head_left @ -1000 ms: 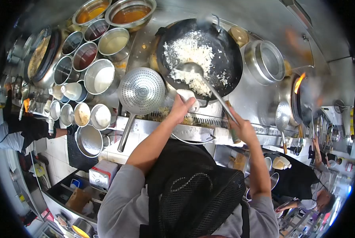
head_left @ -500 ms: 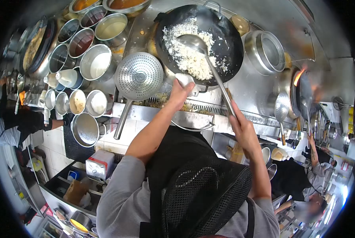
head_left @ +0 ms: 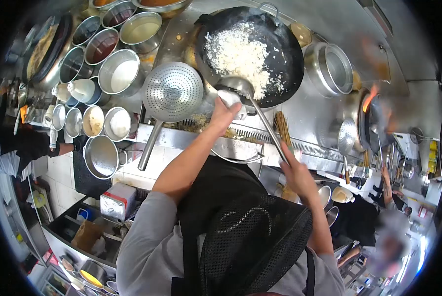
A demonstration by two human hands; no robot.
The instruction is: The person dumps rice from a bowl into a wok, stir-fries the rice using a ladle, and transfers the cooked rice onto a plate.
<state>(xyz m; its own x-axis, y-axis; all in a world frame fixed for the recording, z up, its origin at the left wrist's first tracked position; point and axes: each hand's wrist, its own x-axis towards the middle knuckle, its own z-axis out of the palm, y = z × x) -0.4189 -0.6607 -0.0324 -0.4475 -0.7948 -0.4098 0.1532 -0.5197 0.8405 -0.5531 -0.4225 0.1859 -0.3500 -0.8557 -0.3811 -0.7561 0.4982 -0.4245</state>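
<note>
A large black wok point(head_left: 289, 64) holds a heap of white rice point(head_left: 238, 54) on its left and middle part. My left hand point(head_left: 224, 116) is closed round a folded white cloth point(head_left: 233, 101) at the wok's near rim. The long handle of a steel ladle point(head_left: 263, 121) is in my closed right hand point(head_left: 295, 170). The ladle's bowl lies at the near edge of the rice, just above the cloth. To the left of my left hand lies a perforated steel strainer point(head_left: 173, 92), its handle pointing toward me.
Metal pots with sauces and powders point(head_left: 120, 71) fill the left side. Nested steel pots point(head_left: 332, 69) stand right of the wok, with a bamboo brush point(head_left: 281, 127) nearer. Farther right a flame rises beside another wok. Co-workers point(head_left: 391, 237) are at both sides.
The ladle's bowl has moved from the upper rice down to the wok's near edge, and my right hand has come slightly lower. The rice now sits in a more gathered heap. My left hand keeps the cloth.
</note>
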